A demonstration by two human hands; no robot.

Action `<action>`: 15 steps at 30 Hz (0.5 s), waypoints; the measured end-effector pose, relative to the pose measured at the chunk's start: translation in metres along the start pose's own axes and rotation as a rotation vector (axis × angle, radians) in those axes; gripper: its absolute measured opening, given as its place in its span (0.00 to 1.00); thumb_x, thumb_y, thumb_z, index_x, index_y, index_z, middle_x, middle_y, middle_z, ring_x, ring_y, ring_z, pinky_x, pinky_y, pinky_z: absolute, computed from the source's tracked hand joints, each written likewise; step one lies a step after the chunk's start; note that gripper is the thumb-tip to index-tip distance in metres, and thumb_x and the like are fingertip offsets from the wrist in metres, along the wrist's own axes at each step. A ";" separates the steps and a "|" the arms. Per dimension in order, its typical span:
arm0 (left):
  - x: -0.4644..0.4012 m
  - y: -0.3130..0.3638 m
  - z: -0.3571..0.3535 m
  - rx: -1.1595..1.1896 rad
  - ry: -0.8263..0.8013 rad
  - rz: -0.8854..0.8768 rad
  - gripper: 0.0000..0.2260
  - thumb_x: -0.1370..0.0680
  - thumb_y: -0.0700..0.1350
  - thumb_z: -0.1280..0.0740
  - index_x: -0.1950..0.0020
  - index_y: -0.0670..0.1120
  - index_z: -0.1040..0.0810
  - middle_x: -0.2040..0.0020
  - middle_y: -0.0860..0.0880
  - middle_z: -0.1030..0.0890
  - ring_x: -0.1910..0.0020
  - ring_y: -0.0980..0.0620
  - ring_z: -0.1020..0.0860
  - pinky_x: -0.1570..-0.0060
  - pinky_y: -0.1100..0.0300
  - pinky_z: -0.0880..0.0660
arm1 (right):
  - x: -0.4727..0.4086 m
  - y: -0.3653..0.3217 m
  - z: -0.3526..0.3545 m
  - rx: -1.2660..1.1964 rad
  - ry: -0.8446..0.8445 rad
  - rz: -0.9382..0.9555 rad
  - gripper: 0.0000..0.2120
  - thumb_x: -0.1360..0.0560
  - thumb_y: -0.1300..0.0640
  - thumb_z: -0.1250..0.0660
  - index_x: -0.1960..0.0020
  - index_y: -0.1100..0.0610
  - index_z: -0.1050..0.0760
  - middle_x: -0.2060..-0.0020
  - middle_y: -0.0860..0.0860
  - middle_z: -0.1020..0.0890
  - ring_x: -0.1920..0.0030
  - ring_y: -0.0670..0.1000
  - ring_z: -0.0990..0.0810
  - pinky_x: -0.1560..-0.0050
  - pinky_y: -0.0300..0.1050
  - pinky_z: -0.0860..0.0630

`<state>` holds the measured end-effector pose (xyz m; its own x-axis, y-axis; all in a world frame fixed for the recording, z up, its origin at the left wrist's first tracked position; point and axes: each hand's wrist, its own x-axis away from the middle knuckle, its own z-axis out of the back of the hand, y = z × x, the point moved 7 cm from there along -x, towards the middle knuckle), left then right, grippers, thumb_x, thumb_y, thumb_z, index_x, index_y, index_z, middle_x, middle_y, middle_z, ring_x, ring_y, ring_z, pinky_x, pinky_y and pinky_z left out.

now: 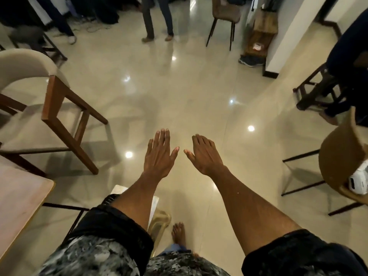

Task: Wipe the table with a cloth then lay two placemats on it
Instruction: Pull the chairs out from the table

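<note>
Over the floor [179,92], left hand [159,154] & right hand [205,154] stretch out flat, palms down, fingers loose, holding nothing, thumbs near but apart. Worktop [18,198] corner sits far left w/ chair [49,100] beyond. No cloth or mats seen.

We note a glossy cream floor [179,92]; pale pinkish-wood table [18,206]; chair [49,108] with red-brown frame and off-white back; sleeves [95,250] mottled grey-black camouflage with black cuffs; tan chair [342,156].
</note>
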<state>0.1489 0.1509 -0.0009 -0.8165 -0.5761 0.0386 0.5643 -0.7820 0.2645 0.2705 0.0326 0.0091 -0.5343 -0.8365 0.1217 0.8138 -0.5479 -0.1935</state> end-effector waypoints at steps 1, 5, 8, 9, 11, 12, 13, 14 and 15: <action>-0.014 -0.004 0.007 0.000 0.011 0.013 0.39 0.17 0.66 0.63 0.12 0.43 0.53 0.11 0.44 0.50 0.12 0.46 0.52 0.15 0.47 0.52 | -0.017 -0.003 0.009 -0.001 0.019 0.028 0.33 0.14 0.38 0.52 0.22 0.63 0.36 0.22 0.61 0.31 0.21 0.60 0.34 0.22 0.56 0.36; -0.065 -0.028 0.034 -0.019 0.059 0.058 0.40 0.17 0.66 0.63 0.12 0.43 0.53 0.11 0.44 0.49 0.12 0.47 0.51 0.14 0.46 0.48 | -0.081 -0.019 0.041 0.012 0.069 0.095 0.33 0.13 0.39 0.51 0.19 0.62 0.40 0.19 0.61 0.37 0.18 0.59 0.39 0.20 0.54 0.41; -0.094 -0.055 0.051 -0.007 0.106 0.109 0.41 0.18 0.66 0.64 0.12 0.42 0.54 0.11 0.44 0.50 0.12 0.47 0.52 0.15 0.48 0.53 | -0.126 -0.033 0.051 0.012 0.050 0.160 0.34 0.13 0.39 0.52 0.16 0.62 0.44 0.16 0.60 0.42 0.16 0.57 0.44 0.18 0.53 0.44; -0.102 -0.065 0.055 -0.016 0.120 0.129 0.41 0.18 0.66 0.65 0.12 0.42 0.55 0.11 0.44 0.52 0.12 0.47 0.53 0.15 0.49 0.55 | -0.141 -0.038 0.053 0.009 0.048 0.180 0.34 0.13 0.39 0.52 0.16 0.61 0.46 0.16 0.59 0.43 0.15 0.57 0.45 0.18 0.52 0.45; -0.119 -0.085 0.060 -0.016 0.135 0.169 0.41 0.19 0.67 0.66 0.12 0.42 0.57 0.11 0.45 0.54 0.12 0.48 0.56 0.17 0.52 0.60 | -0.172 -0.049 0.054 0.011 0.031 0.224 0.35 0.13 0.38 0.54 0.15 0.61 0.49 0.15 0.58 0.46 0.15 0.55 0.48 0.17 0.52 0.47; -0.125 -0.093 0.062 -0.012 0.136 0.186 0.42 0.19 0.67 0.67 0.12 0.43 0.58 0.11 0.45 0.55 0.12 0.48 0.57 0.18 0.53 0.62 | -0.184 -0.053 0.054 0.013 0.017 0.241 0.36 0.13 0.37 0.56 0.14 0.60 0.51 0.14 0.58 0.47 0.14 0.55 0.49 0.17 0.51 0.48; -0.134 -0.102 0.064 -0.012 0.144 0.208 0.42 0.19 0.67 0.67 0.12 0.43 0.59 0.11 0.45 0.56 0.12 0.49 0.57 0.19 0.53 0.63 | -0.200 -0.058 0.055 0.016 0.009 0.262 0.38 0.14 0.36 0.58 0.14 0.60 0.52 0.14 0.57 0.48 0.14 0.55 0.50 0.16 0.51 0.49; -0.142 -0.110 0.065 -0.017 0.155 0.230 0.41 0.19 0.67 0.67 0.12 0.43 0.59 0.11 0.45 0.56 0.12 0.49 0.58 0.19 0.53 0.63 | -0.215 -0.062 0.056 0.022 0.006 0.287 0.39 0.16 0.35 0.61 0.14 0.60 0.52 0.14 0.57 0.48 0.14 0.54 0.50 0.16 0.51 0.49; -0.152 -0.119 0.066 -0.023 0.168 0.249 0.41 0.19 0.67 0.67 0.12 0.43 0.60 0.11 0.46 0.56 0.12 0.49 0.59 0.19 0.53 0.64 | -0.231 -0.067 0.056 0.029 0.003 0.315 0.40 0.17 0.34 0.63 0.14 0.60 0.52 0.14 0.57 0.49 0.14 0.54 0.51 0.16 0.51 0.49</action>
<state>0.1975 0.3468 0.0250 -0.6219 -0.7807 -0.0608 0.7491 -0.6157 0.2445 0.3526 0.2625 0.0480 -0.2552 -0.9652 0.0571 0.9456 -0.2615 -0.1935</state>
